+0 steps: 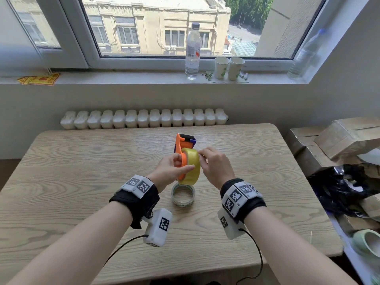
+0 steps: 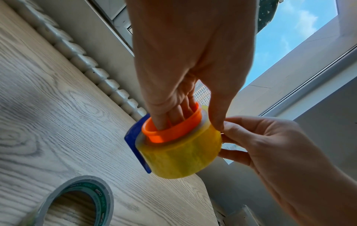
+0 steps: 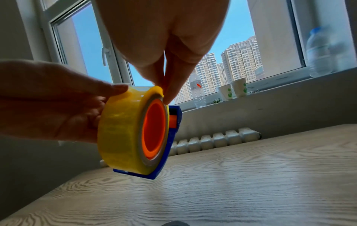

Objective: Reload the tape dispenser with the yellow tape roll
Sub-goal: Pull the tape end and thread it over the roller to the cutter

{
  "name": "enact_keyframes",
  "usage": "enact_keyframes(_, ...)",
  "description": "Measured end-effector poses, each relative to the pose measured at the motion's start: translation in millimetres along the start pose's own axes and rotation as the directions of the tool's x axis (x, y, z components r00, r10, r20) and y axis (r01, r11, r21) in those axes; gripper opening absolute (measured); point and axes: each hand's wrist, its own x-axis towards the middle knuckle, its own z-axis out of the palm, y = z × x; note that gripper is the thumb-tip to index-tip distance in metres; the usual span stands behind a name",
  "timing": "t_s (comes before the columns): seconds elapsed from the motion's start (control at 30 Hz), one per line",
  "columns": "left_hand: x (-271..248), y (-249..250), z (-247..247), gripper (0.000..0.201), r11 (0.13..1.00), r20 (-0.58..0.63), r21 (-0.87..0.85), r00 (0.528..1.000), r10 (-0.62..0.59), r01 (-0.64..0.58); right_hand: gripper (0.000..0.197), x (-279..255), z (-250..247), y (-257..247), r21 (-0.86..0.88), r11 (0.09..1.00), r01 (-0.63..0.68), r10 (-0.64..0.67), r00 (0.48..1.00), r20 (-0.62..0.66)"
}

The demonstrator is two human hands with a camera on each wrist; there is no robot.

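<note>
The orange and blue tape dispenser [image 1: 184, 143] is held in the air above the wooden table [image 1: 82, 171]. The yellow tape roll [image 1: 193, 168] sits around its orange hub [image 2: 170, 131], against the blue side plate [image 3: 174, 126]. My left hand [image 1: 174, 164] grips the dispenser, with fingers inside the hub and the thumb on the outer face of the yellow tape roll [image 2: 183, 154]. My right hand [image 1: 205, 159] pinches the upper edge of the yellow tape roll [image 3: 119, 130] between thumb and forefinger. I cannot tell whether a loose tape end is lifted.
A grey roll of tape [image 1: 183, 195] lies flat on the table just below the hands. A radiator [image 1: 144, 119] runs behind the table. A water bottle [image 1: 192, 52] and two paper cups [image 1: 221, 67] stand on the sill. Cardboard boxes [image 1: 337, 140] crowd the right.
</note>
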Motion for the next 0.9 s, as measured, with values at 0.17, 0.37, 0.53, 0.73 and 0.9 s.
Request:
enact_keyframes(0.17, -0.2, 0.9, -0.3, 0.037, 1.0, 0.004, 0.019, 1.0, 0.013, -0.013, 0.014, 5.7, 5.6, -0.5, -0.183, 0.983, 0.001, 0.006, 0.999, 0.038)
enact_keyframes(0.37, 2.0, -0.5, 0.0, 0.036, 0.998, 0.005, 0.056, 1.0, -0.008, 0.007, 0.026, 3.2, 8.8, -3.1, -0.389, 0.917, 0.089, -0.096, 0.995, 0.003)
enact_keyframes(0.53, 6.6, -1.7, -6.1, 0.027, 0.999, -0.03, 0.037, 0.999, -0.023, 0.024, 0.007, 2.1, 14.7, 3.2, -0.052, 0.999, 0.012, -0.014, 0.999, -0.052)
enact_keyframes(0.73, 5.6, -0.1, -8.1, 0.042, 0.999, 0.01, -0.031, 0.999, 0.038, -0.038, 0.026, 9.6, 6.2, -3.5, 0.682, 0.492, -0.541, 0.423, 0.834, 0.356)
enact_keyframes(0.9, 8.6, 4.0, -11.0, 0.042, 0.998, 0.026, -0.016, 0.998, 0.063, -0.062, 0.026, 14.3, 1.3, -5.3, 0.737, 0.299, -0.607, 0.411, 0.779, 0.474)
